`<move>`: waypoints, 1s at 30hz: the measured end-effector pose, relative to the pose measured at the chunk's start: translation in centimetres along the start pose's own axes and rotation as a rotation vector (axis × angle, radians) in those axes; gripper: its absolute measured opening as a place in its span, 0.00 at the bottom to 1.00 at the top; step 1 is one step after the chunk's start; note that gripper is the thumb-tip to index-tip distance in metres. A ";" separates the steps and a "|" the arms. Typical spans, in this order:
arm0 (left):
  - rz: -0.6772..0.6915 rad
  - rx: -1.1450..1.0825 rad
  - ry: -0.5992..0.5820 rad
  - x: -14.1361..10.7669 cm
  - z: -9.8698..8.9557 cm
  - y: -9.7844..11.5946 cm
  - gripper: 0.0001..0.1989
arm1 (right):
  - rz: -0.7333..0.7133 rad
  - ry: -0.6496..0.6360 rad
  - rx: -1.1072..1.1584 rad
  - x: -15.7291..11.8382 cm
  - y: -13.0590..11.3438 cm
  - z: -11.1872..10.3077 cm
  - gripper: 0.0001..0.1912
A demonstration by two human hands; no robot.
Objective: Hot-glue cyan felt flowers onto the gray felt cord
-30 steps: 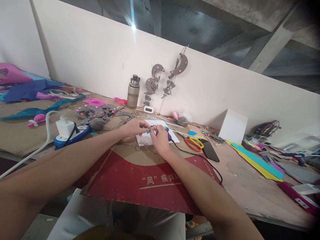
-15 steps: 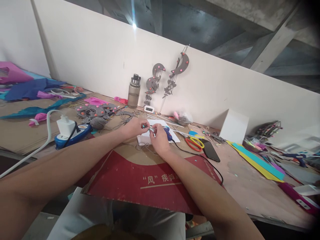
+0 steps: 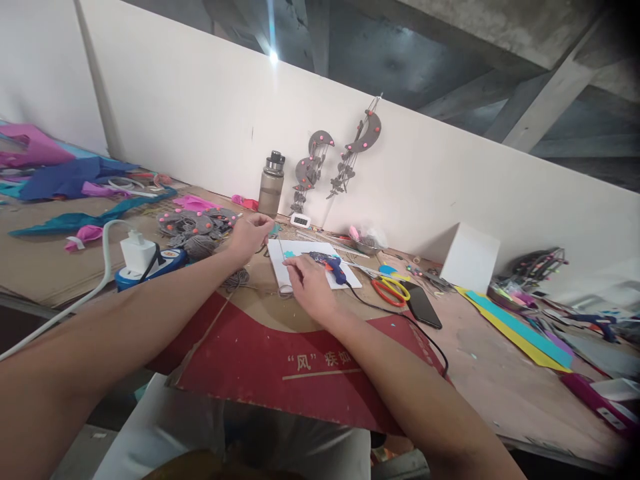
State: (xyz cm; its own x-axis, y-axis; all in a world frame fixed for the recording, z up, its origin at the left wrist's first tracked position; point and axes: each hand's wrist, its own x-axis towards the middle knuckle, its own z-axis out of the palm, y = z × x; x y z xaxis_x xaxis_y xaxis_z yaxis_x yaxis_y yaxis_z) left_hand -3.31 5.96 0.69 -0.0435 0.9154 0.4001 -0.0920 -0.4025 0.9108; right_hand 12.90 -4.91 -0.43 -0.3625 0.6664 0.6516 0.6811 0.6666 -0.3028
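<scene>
My left hand (image 3: 251,238) is raised beyond the near left corner of a white paper pad (image 3: 275,263), its fingers pinched together. What they hold is too small to make out; a small teal scrap (image 3: 275,229) shows right by the fingertips. Over the pad, my right hand (image 3: 311,285) lies low with its fingers stretched to the left. Just past those fingertips is a small teal cutout (image 3: 289,254) on the paper. A blue hot glue gun (image 3: 336,269) rests on the pad beyond my right hand. Grey yarn (image 3: 236,280) is loosely coiled left of the pad.
Scissors with red and yellow handles (image 3: 390,291) and a black phone (image 3: 424,305) lie to the right. A power strip (image 3: 150,268) and grey felt pieces (image 3: 197,223) are at left. A water bottle (image 3: 271,187) stands by the wall. The glue gun's cord (image 3: 395,310) trails rightward.
My hands were together over the pad, fingertips nearly touching. The left has moved up and left, away from the right, whose fingers have straightened. More of the pad and glue gun now shows.
</scene>
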 end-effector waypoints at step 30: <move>-0.085 -0.068 -0.279 -0.3 1.2 -0.6 0.13 | 0.827 -0.272 -0.445 0.8 11.4 -3.1 0.13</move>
State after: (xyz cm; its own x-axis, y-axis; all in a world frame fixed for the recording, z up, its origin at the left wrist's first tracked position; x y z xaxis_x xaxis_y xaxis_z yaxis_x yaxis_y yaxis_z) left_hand -2.01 5.88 0.15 0.2418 0.9073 0.3439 -0.1507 -0.3150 0.9371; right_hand 22.32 2.17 -1.23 0.2415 0.9584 0.1519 0.9439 -0.1957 -0.2661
